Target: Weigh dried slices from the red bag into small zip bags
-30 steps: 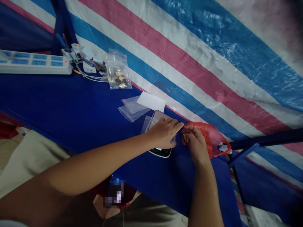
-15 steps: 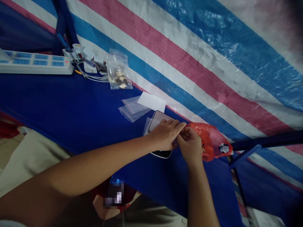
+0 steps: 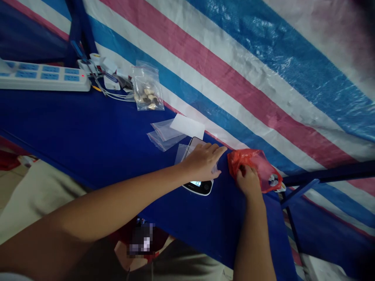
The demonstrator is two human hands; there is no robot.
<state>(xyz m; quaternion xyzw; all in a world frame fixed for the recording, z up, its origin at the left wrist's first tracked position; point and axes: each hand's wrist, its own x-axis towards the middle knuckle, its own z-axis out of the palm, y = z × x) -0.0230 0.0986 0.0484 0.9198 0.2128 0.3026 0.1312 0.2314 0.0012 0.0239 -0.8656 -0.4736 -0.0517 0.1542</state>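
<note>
My left hand (image 3: 204, 160) rests on a small clear zip bag (image 3: 182, 153) that lies on a small digital scale (image 3: 199, 186) on the blue table (image 3: 88, 132); its fingers pinch the bag's right edge. My right hand (image 3: 247, 180) reaches into the mouth of a red plastic bag (image 3: 258, 166) just right of the scale, fingers curled inside it, what they hold is hidden.
More empty clear zip bags (image 3: 164, 134) and a white slip of paper (image 3: 187, 125) lie behind the scale. A filled zip bag of small pale pieces (image 3: 147, 91), white plugs with cables (image 3: 108, 78) and a power strip (image 3: 43, 76) sit at the back left. A striped tarp (image 3: 249, 70) hangs behind.
My right hand has left the clear bag's opening and moved right into the red bag. My left hand stays on the clear bag; the scale's display now shows.
</note>
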